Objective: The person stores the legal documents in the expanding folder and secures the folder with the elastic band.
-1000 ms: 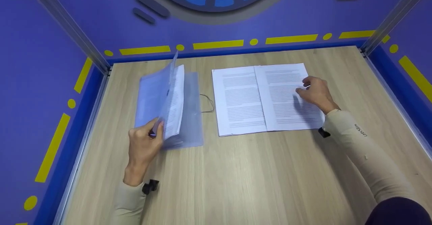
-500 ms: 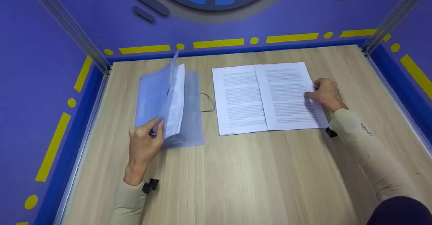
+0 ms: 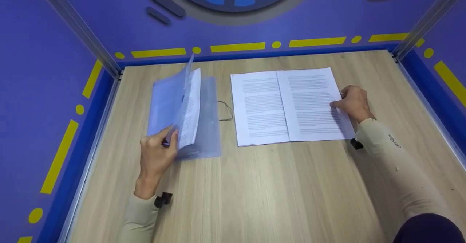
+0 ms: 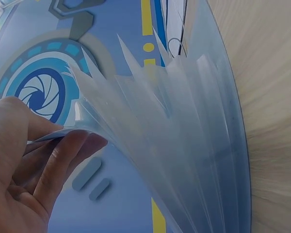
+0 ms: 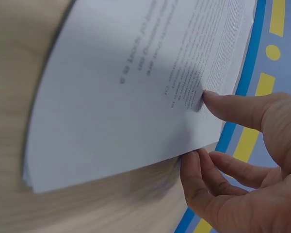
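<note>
Purple-blue wall panels (image 3: 238,33) marked with yellow dashes (image 3: 237,47) enclose a pale wood-grain tabletop (image 3: 262,188). Right of its centre lies an open spread of white printed paper pages (image 3: 300,106), flat and face up; to the left, near but apart, sits a translucent blue plastic folder (image 3: 169,102), partly open, its clear pockets (image 4: 184,136) fanned and white printed sheets (image 3: 191,108) raised among them. The left hand (image 3: 156,153) pinches the folder's plastic at the near edge, between thumb and fingers. The right hand (image 3: 354,102) has moved: a second ago it hung above the right-hand page, and now its thumb presses the print while its fingers curl at the outer edge. With the hands well apart, this suggests each has hold of its own item; how many pages the right one grips, I cannot tell. Between spread and folder curves a thin dark cord loop (image 3: 232,113).
</note>
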{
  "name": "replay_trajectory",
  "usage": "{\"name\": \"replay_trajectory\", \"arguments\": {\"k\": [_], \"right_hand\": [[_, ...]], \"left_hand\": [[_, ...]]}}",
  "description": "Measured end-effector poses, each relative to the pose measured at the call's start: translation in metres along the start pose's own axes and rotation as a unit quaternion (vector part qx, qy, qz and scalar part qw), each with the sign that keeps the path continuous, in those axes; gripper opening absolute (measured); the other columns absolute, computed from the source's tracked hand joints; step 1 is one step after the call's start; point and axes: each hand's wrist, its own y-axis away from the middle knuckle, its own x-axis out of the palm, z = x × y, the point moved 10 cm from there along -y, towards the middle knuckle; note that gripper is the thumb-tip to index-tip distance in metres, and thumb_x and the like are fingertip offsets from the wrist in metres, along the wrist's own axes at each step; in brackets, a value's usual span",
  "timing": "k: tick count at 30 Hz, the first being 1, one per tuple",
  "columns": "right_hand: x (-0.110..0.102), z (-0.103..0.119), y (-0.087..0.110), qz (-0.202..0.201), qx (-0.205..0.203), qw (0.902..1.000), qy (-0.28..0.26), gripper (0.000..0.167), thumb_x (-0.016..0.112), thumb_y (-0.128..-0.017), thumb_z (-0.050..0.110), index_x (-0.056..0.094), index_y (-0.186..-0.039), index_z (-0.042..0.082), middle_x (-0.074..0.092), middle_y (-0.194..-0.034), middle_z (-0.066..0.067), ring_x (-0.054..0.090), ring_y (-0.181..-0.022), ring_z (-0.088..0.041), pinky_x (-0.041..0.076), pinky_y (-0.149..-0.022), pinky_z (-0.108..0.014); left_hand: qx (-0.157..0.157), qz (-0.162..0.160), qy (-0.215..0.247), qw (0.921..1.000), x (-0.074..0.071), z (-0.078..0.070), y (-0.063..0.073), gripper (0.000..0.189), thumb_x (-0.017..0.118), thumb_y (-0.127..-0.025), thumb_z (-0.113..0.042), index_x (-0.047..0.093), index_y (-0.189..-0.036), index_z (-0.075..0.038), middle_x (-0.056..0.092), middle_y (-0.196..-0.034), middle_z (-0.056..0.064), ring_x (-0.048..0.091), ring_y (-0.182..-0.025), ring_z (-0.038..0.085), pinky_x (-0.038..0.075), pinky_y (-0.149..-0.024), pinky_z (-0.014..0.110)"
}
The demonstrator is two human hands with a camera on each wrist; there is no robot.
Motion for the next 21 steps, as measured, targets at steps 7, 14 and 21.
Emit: {"name": "replay_trajectory", "arguments": {"k": [7, 14, 21], "right_hand": [[-0.001, 0.000, -0.001, -0.023, -0.007, 0.9997, 0.005, 0.060, 0.083, -0.086, 0.008, 0.056, -0.133, -0.019, 0.062, -0.123, -0.038, 0.060, -0.105, -0.045, 0.051, -0.091, -0.055], [0.002, -0.006, -0.001, 0.002, 0.018, 0.9998, -0.012, 0.064, 0.082, -0.089, 0.009, 0.051, -0.140, -0.017, 0.059, -0.131, -0.039, 0.061, -0.110, -0.046, 0.052, -0.095, -0.057], [0.001, -0.017, -0.003, 0.028, 0.051, 0.9977, -0.035, 0.061, 0.080, -0.094, 0.016, 0.052, -0.141, -0.013, 0.058, -0.133, -0.034, 0.061, -0.109, -0.041, 0.052, -0.093, -0.050]], "left_hand": [[0.000, 0.004, -0.001, 1.0000, 0.001, 0.000, 0.000, 0.014, 0.077, -0.091, 0.005, 0.081, -0.104, 0.008, 0.078, -0.075, 0.018, 0.074, -0.058, 0.023, 0.058, -0.051, 0.030], [-0.005, 0.000, 0.003, 1.0000, 0.000, 0.001, 0.001, 0.012, 0.077, -0.091, 0.005, 0.081, -0.103, 0.007, 0.078, -0.075, 0.017, 0.073, -0.057, 0.021, 0.055, -0.051, 0.024], [-0.006, 0.001, 0.007, 1.0000, 0.000, 0.001, 0.000, 0.014, 0.077, -0.091, 0.005, 0.081, -0.104, 0.007, 0.078, -0.077, 0.018, 0.073, -0.058, 0.021, 0.055, -0.052, 0.023]]}}
